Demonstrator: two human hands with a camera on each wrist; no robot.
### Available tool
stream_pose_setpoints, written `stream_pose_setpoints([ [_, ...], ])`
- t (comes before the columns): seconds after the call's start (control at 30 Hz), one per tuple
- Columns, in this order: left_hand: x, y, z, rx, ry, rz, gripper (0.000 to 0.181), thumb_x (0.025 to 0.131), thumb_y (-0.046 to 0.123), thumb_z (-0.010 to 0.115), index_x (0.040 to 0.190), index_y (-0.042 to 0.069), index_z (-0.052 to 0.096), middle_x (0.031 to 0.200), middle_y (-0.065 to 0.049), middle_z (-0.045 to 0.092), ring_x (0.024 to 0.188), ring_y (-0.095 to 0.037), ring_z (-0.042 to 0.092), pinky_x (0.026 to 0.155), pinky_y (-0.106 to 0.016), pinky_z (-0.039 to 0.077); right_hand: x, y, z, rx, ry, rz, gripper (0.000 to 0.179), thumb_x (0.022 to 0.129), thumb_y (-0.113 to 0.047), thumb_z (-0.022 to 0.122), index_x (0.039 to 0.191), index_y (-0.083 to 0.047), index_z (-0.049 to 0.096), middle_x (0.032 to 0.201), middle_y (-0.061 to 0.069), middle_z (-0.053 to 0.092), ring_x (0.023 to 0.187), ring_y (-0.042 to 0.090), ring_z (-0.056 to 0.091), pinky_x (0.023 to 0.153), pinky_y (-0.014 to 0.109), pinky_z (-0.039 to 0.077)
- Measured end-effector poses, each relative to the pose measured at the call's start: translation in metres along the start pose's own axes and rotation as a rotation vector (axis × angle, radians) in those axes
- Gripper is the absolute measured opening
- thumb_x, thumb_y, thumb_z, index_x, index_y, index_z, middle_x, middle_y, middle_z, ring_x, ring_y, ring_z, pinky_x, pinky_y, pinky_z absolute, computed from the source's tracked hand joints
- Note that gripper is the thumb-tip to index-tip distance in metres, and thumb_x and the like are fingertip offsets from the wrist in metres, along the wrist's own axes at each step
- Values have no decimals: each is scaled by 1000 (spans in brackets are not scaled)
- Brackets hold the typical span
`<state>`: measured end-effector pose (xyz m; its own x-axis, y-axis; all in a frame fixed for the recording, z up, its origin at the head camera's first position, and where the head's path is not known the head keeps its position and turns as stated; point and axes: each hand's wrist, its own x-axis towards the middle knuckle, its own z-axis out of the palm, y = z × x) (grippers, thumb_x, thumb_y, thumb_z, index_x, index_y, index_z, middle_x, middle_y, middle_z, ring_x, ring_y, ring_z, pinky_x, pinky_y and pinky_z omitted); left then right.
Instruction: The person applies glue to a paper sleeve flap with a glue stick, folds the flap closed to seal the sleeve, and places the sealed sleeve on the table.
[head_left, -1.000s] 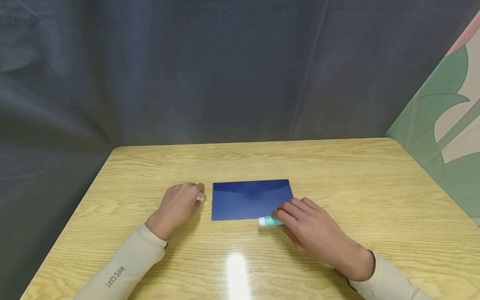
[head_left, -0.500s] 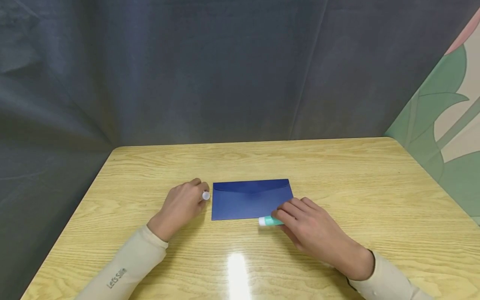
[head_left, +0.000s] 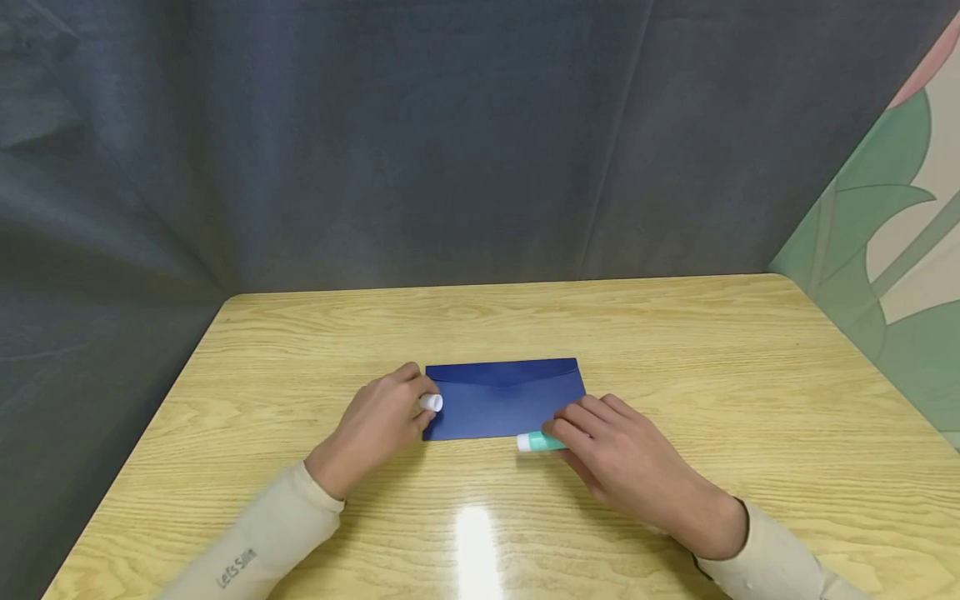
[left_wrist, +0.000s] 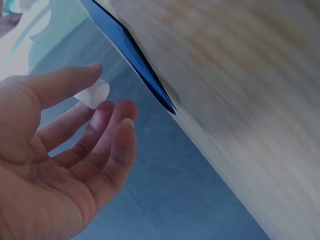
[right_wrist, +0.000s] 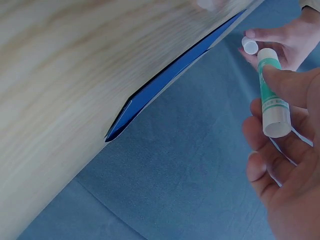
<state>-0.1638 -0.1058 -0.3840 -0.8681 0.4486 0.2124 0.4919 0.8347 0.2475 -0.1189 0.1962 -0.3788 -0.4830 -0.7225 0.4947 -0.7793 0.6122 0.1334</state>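
My left hand [head_left: 378, 421] pinches a small white cap [head_left: 431, 402] between thumb and fingers, its hollow end facing right. It hovers at the left edge of a dark blue envelope [head_left: 498, 410], which lies on the table with its pointed flap at the far side. A green and white glue stick [head_left: 537, 442] is gripped by my right hand [head_left: 626, 462] near the envelope's front right corner, white tip toward the left. The right wrist view shows the glue stick's label and broad white base [right_wrist: 276, 123], with thumb on one side and fingers on the other.
The light wood table [head_left: 675, 350] ends at a dark cloth [head_left: 450, 150] hung behind and along the left. A wall with a green leaf pattern [head_left: 885, 217] stands at the right. Light glares on the tabletop near the front.
My left hand has moved right with the cap, from beside the envelope to over its left edge, and the cap has turned into fuller view. The right hand and glue stick stay put.
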Motion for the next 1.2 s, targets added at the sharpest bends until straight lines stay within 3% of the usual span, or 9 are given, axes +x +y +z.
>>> stream_pose_setpoints([
  [0.13, -3, 9, 2, 12, 5, 40, 20, 81, 15, 84, 97, 7, 75, 88, -1, 61, 69, -8, 55, 60, -24, 50, 0, 0, 0, 1, 1, -1, 13, 92, -16, 64, 104, -14, 68, 96, -4, 66, 89, 16, 60, 72, 32, 51],
  [0.33, -9, 22, 4, -5, 28, 116, 18, 79, 13, 84, 94, 6, 75, 84, 0, 58, 68, -8, 53, 59, -21, 48, -1, 0, 0, -4, 0, 0, 33, 108, -25, 37, 104, -14, 68, 96, -4, 66, 89, 16, 59, 72, 32, 50],
  [0.5, -12, 32, 6, -70, 21, 153, 18, 80, 11, 83, 94, 2, 74, 85, -3, 60, 69, -8, 54, 60, -18, 50, -1, 0, 0, -2, -7, 0, 18, 101, -20, 52, 104, -14, 69, 96, -4, 67, 89, 16, 60, 72, 32, 50],
  [0.67, -14, 41, 7, -88, -8, 186, 19, 82, 14, 81, 96, 1, 75, 87, -3, 62, 71, -9, 60, 61, -16, 51, 0, -1, 0, -8, -2, -4, 37, 108, -26, 34, 104, -14, 68, 96, -4, 67, 88, 15, 59, 71, 32, 50],
  [0.8, -15, 48, 7, -67, -31, 192, 20, 84, 20, 81, 97, 5, 76, 89, -2, 67, 74, -10, 64, 61, -17, 52, 0, -3, 0, 9, -4, 1, 14, 99, -21, 57, 104, -15, 68, 96, -5, 67, 88, 14, 59, 70, 31, 50],
  [0.9, -16, 52, 8, -92, -48, 185, 20, 85, 22, 80, 98, 8, 76, 89, 0, 72, 75, -10, 66, 61, -18, 52, 1, -5, -1, 51, -6, 14, 21, 84, -18, 74, 104, -17, 68, 97, -7, 66, 88, 12, 59, 71, 30, 50],
  [1.0, -15, 55, 9, -126, -53, 185, 19, 85, 21, 79, 99, 8, 76, 90, 0, 74, 75, -10, 68, 62, -18, 52, 2, -7, -1, 90, -2, 26, 13, 99, -27, 61, 105, -18, 68, 99, -9, 66, 89, 11, 60, 72, 30, 50],
  [1.07, -16, 57, 8, -134, -53, 193, 18, 86, 20, 79, 98, 8, 75, 89, 0, 73, 74, -8, 66, 61, -17, 50, 3, -8, -2, 101, 4, 31, 29, 106, -34, 44, 105, -18, 68, 99, -9, 66, 89, 11, 59, 71, 30, 50],
  [1.2, -16, 60, 8, -140, -38, 209, 16, 86, 19, 78, 98, 8, 75, 88, 1, 71, 72, -6, 62, 61, -16, 48, 3, -9, -2, 109, 8, 35, 42, 108, -40, 31, 105, -18, 68, 99, -9, 66, 88, 11, 58, 70, 29, 49],
])
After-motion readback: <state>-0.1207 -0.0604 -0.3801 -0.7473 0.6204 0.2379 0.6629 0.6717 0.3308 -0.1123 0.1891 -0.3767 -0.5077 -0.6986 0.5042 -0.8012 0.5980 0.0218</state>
